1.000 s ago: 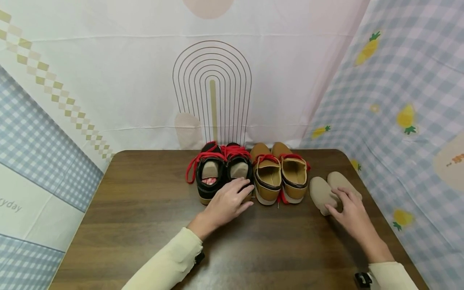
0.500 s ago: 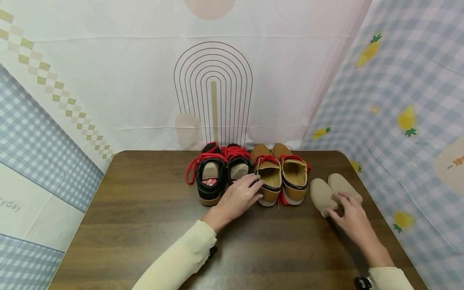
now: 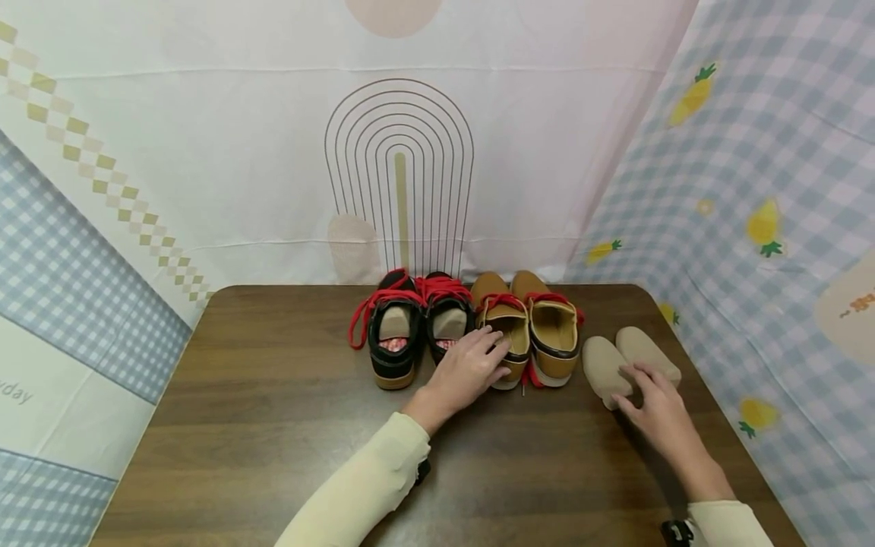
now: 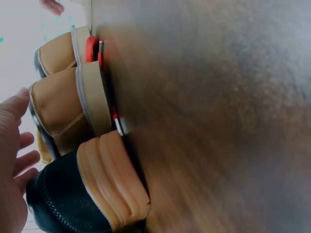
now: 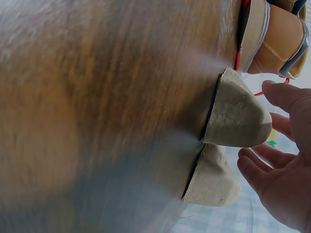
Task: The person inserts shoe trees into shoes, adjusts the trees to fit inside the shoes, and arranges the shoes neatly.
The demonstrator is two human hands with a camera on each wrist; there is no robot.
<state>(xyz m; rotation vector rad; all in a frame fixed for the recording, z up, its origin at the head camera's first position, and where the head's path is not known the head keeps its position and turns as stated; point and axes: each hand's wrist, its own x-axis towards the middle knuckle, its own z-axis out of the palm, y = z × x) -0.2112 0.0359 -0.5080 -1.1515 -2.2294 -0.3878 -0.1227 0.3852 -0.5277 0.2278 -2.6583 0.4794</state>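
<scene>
My left hand (image 3: 468,372) hovers with relaxed fingers at the heels of the right-hand black shoe (image 3: 449,323) and the left-hand tan shoe (image 3: 517,338). In the left wrist view, the thumb (image 4: 18,104) is by the tan heel (image 4: 58,104) and the other fingers are near the black heel (image 4: 63,199); contact is hard to tell. My right hand (image 3: 661,414) is over the near ends of two beige slippers (image 3: 604,368), thumb and fingers spread. In the right wrist view, the slippers (image 5: 238,114) stand beside my loosely bent fingers, apparently not gripped.
Another black shoe (image 3: 395,334) with red laces stands at the row's left, and a second tan shoe (image 3: 554,334) is right of the first. All rest along the far part of the brown table (image 3: 287,433). Patterned cloth walls (image 3: 547,137) border it.
My left hand has moved right, from behind the right-hand black shoe toward the left-hand tan shoe's heel. My right hand stays at the slippers. The shoes have not visibly moved.
</scene>
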